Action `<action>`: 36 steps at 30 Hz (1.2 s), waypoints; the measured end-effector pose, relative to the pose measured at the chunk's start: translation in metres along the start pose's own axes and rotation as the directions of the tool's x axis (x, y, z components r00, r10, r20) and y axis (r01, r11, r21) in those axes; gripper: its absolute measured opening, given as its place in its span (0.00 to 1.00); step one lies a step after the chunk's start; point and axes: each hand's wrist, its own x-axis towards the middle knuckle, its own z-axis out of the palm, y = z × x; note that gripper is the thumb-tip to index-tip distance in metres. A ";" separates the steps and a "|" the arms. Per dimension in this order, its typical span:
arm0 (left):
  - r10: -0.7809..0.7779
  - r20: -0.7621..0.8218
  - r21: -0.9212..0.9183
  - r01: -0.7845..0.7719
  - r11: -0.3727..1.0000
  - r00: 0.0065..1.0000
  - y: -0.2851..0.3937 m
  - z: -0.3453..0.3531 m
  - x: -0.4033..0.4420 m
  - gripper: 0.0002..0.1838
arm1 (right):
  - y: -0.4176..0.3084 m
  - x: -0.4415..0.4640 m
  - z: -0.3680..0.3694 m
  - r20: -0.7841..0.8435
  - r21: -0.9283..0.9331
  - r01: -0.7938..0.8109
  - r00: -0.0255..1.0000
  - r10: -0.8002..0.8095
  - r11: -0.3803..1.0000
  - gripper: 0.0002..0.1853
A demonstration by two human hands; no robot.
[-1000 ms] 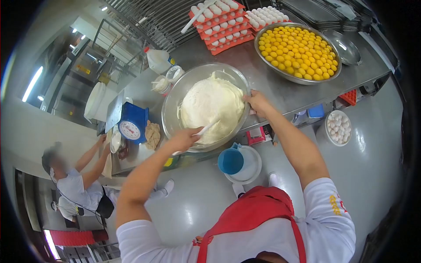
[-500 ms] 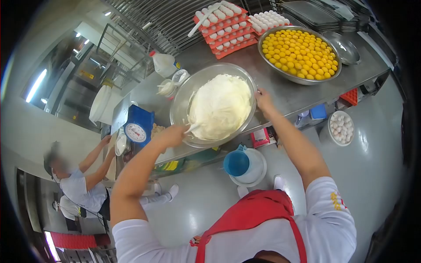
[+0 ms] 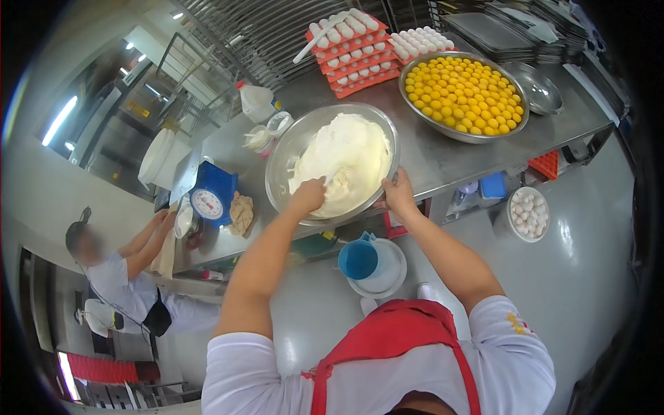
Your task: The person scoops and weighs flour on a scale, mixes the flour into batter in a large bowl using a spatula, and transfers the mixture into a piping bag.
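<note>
A large steel mixing bowl (image 3: 274, 181) holds a mound of pale, creamy batter (image 3: 346, 149), with a whiter patch toward its far left. My left hand (image 3: 309, 196) is closed around the handle of a pale spatula (image 3: 333, 174), whose head is sunk in the batter. My right hand (image 3: 399, 194) grips the bowl's near right rim, thumb on top. To the right of this bowl stands another steel bowl (image 3: 462, 133) full of egg yolks (image 3: 463, 93).
Stacked egg trays (image 3: 354, 59), a white jug (image 3: 257, 102) and a smaller steel bowl (image 3: 543, 90) sit on the steel table (image 3: 443, 159). A blue scale (image 3: 214, 196) stands left, near a co-worker (image 3: 121, 266). Below are a blue pitcher (image 3: 358, 259) and a bucket of eggshells (image 3: 527, 213).
My left hand has moved from the bowl's near left edge inward over the batter, with the spatula. My right hand has shifted nearer along the rim. The view has shifted slightly.
</note>
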 end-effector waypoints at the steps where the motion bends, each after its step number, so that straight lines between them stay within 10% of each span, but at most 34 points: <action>1: 0.049 0.009 0.188 -0.050 0.981 0.999 -0.021 0.000 0.001 0.23 | 0.000 0.002 -0.005 0.056 -0.056 -0.069 0.996 0.072 0.996 0.27; 5: -0.074 0.177 0.438 -0.011 0.899 0.981 -0.021 -0.055 -0.047 0.22 | -0.038 0.048 -0.024 0.005 0.041 -0.069 0.998 0.069 0.997 0.23; 8: 0.223 0.249 0.383 -0.308 0.871 0.942 -0.018 -0.078 -0.061 0.23 | -0.053 0.080 -0.035 0.212 -0.075 -0.110 0.970 0.124 0.991 0.22; 10: -0.176 0.505 0.186 0.092 0.978 0.845 0.051 -0.107 -0.091 0.25 | -0.049 0.081 -0.037 0.292 -0.251 -0.121 0.937 0.194 0.961 0.23; 11: -0.167 0.503 0.170 0.092 0.981 0.848 0.046 -0.092 -0.087 0.25 | -0.051 0.064 -0.035 0.302 -0.150 -0.141 0.936 0.181 0.979 0.24; 13: -0.011 0.483 -0.452 0.260 0.853 0.875 0.033 -0.052 -0.078 0.26 | -0.049 0.043 -0.034 0.299 -0.045 -0.169 0.938 0.175 0.985 0.25; 17: -0.084 0.346 -0.666 0.307 0.680 0.935 0.066 -0.003 -0.045 0.26 | -0.019 0.026 -0.033 0.273 0.087 -0.091 0.960 0.064 0.992 0.26; 20: -0.146 0.231 -0.629 0.262 0.732 0.962 0.053 0.007 -0.012 0.26 | -0.004 0.003 -0.019 0.135 0.073 0.000 0.991 -0.010 0.997 0.27; 22: 0.094 -0.038 -0.022 -0.095 0.995 0.995 0.004 0.016 0.006 0.26 | 0.007 -0.003 -0.008 0.083 0.135 0.024 0.996 -0.035 0.991 0.27; 25: 0.006 0.133 0.383 -0.057 0.922 0.991 -0.021 -0.026 -0.025 0.24 | -0.004 0.001 -0.010 -0.099 -0.016 -0.026 0.995 0.025 1.000 0.21; 29: 0.052 0.279 0.426 -0.172 0.888 0.959 -0.033 -0.077 -0.066 0.19 | -0.050 0.039 -0.022 -0.011 -0.111 -0.086 0.996 0.086 0.990 0.19; 32: 0.243 0.382 0.211 -0.340 0.917 0.892 -0.030 -0.078 -0.071 0.21 | -0.047 0.061 -0.028 0.111 -0.206 -0.088 0.988 0.112 0.975 0.17; 36: 0.078 0.400 -0.508 0.150 0.848 0.913 0.034 -0.030 -0.057 0.26 | -0.027 0.060 -0.037 0.188 -0.054 -0.087 0.977 0.095 0.995 0.19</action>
